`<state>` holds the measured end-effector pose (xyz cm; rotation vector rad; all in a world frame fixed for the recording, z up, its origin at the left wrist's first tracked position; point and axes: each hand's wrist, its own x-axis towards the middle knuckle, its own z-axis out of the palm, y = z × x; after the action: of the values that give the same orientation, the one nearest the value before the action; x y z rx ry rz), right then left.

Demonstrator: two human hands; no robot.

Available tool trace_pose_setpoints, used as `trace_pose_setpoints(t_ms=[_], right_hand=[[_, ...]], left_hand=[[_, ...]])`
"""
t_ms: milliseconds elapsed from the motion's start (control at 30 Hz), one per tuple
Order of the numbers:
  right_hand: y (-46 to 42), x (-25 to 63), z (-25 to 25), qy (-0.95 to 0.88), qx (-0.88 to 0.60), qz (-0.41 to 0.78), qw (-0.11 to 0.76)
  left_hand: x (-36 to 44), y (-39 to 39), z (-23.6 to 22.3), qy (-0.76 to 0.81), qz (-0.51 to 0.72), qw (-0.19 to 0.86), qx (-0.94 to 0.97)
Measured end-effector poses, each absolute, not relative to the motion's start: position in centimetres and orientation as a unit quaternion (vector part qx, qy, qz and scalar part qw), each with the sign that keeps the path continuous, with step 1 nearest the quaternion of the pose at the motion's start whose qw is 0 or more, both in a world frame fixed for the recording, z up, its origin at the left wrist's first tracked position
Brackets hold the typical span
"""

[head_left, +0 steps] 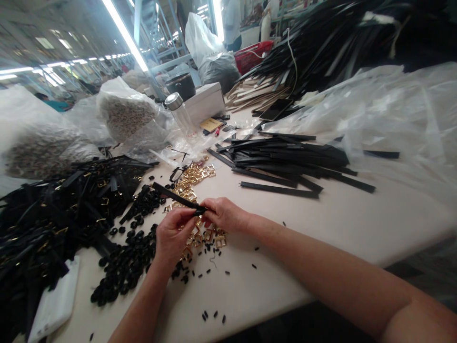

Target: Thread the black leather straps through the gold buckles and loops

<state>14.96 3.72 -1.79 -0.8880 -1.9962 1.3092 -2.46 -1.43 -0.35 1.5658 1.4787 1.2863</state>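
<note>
Both hands meet over the middle of the table, closed on one black strap (174, 195). My left hand (173, 232) pinches it from below, near its end. My right hand (224, 214) grips the same end from the right, its fingertips almost touching the left ones. The strap's free length sticks out up and to the left. Whether a buckle sits between the fingers is hidden. Under the hands lie gold buckles (194, 178). Small black rings or loops (124, 267) are heaped to the left of my left hand.
Black straps with buckles (82, 200) pile up at left, by a white plastic block (57, 297). Loose black strips (285, 157) lie at right behind my right arm. Farther back are eyeglasses (177, 173), a glass bottle (180, 114), a phone (276, 109) and plastic bags (123, 112).
</note>
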Motion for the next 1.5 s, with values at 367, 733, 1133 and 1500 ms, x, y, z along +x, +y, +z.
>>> trace_pose_setpoints(t_ms=[367, 733, 1133, 1500], right_hand=[[3.4, 14.8, -1.4, -0.802, -0.344, 0.391, 0.293], [3.1, 14.8, -1.1, -0.677, -0.365, 0.551, 0.324], [3.2, 15.9, 0.3, -0.546, -0.253, 0.780, 0.174], [2.8, 15.2, 0.6, -0.559, -0.301, 0.724, 0.270]], left_hand=[[-1.8, -1.0, 0.0, 0.554, 0.442, 0.208, 0.674], [-2.8, -1.0, -0.3, 0.580, 0.458, 0.372, 0.561], [-3.3, -1.7, 1.7, 0.510, 0.428, 0.492, 0.561], [-2.5, -1.9, 1.0, 0.515, 0.526, 0.573, 0.360]])
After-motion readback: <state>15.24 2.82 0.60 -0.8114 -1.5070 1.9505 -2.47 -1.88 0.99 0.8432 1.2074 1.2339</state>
